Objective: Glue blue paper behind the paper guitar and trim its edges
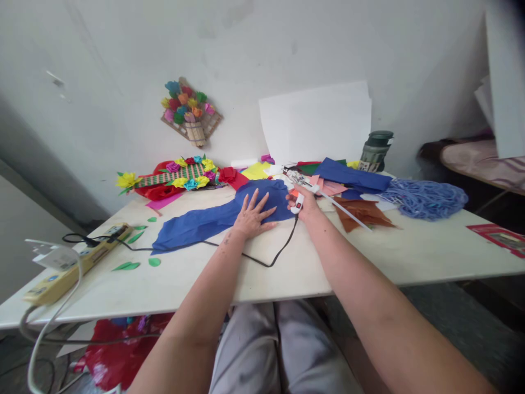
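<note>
The right hand [302,203] has its grip closed around the handle of a white glue gun [304,189], whose body runs up and to the left from the fist, nozzle aimed toward the far side of the desk [328,257], with a glue stick [346,209] trailing out behind it toward the right. A black cord [270,261] drops from the gun's handle and loops across the bare desk toward the near edge before running left under the paper. Just beside it, the left hand [253,212] lies flat, fingers spread and grip open, pressing on a long blue paper [213,220]. That sheet's long axis runs diagonally, its narrow end pointing down-left toward the power strip [77,260] and its wide end up-right, touching the right hand. Both forearms reach forward from the near edge, converging at the middle of the desk, the wrists low on the surface. In front of the hands the desk is open and bare right to its near edge; small green paper leaves [131,266] lie scattered to the left. Behind the hands it is crowded: a striped piece trimmed with paper flowers [180,176], coloured sheets, brown paper [363,213], a heap of blue yarn [424,198] and a dark bottle [375,150] near the wall.
</note>
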`<state>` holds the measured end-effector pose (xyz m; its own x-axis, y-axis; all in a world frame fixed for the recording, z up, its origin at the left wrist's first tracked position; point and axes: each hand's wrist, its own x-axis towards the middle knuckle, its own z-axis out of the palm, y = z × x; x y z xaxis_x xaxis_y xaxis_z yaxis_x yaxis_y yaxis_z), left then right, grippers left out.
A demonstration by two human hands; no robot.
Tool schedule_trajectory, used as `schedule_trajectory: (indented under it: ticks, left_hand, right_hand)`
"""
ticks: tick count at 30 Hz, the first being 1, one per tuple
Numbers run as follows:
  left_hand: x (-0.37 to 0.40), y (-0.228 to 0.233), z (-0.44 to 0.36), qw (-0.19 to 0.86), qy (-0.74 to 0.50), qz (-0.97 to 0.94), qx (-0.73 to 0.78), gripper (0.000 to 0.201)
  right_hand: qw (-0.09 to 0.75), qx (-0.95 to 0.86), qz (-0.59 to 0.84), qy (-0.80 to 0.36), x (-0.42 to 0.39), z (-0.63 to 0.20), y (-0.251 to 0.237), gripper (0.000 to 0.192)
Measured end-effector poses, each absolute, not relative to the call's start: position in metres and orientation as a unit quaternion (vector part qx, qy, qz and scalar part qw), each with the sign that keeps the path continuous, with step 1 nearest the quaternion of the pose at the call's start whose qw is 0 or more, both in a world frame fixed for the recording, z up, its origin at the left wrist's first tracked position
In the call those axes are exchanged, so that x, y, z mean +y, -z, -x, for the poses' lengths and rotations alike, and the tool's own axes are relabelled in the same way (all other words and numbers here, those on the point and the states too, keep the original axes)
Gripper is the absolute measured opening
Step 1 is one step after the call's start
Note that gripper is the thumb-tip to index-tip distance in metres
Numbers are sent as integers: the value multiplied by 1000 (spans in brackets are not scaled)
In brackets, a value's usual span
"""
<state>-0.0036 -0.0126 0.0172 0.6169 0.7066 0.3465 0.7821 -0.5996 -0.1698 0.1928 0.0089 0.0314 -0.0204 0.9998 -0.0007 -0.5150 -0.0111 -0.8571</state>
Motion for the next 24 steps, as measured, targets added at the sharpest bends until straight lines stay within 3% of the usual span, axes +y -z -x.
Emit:
schedule_trajectory:
  ticks: [9,12,17,24]
  left_hand:
    - [-12,-11,-5,137,129,866,-464,48]
    - [-10,-14,0,138,160,852,-479,52]
    - [-4,-20,17,138,264,712,-636,55]
    - [1,-13,21,123,235,707,-656,74]
  right_hand:
    - [620,-305,333,-642,8,-190,-29,22]
    - [616,-309,337,-642,8,-190,-29,22]
    - [601,-317,342,-648,7,-190,-31,24]
    - [594,-326,354,-644,4,-186,-32,21]
